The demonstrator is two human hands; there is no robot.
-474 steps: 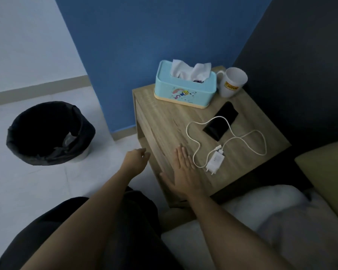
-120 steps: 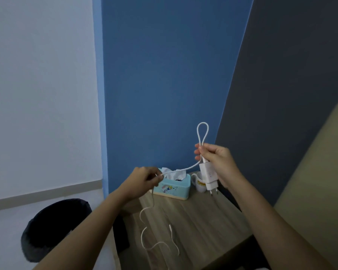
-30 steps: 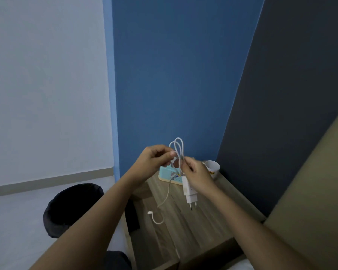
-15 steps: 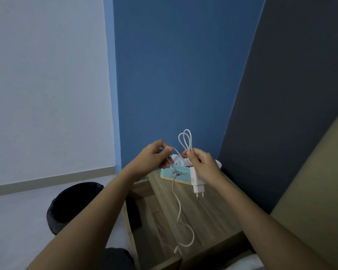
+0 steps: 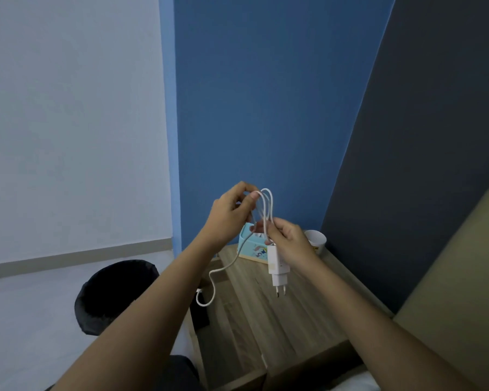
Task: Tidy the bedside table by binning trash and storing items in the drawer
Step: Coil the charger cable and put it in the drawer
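Since half a second ago the dangling tail of the white cable (image 5: 228, 263) has shortened, its free end now curling beside the left forearm rather than trailing low over the bench (image 5: 280, 320), and another loop stands gathered above the hands. Held up in front of the blue wall, the left hand (image 5: 230, 214) pinches the cable between thumb and fingertips at the top of the loops. Just below and to the right, the right hand (image 5: 288, 244) is clenched around the bottoms of the loops and the upper part of the white charger (image 5: 278, 268), which hangs with its two pins pointing down above the wooden bench. Behind the hands, at the back of the bench against the wall, sits a light blue tissue box (image 5: 251, 248), partly hidden, with a white mug (image 5: 316, 240) to its right near the dark wall. On the floor to the left of the bench stands a black-lined bin (image 5: 110, 294). A dark gap shows beside the bench's left edge; whether that is the open drawer I cannot tell.
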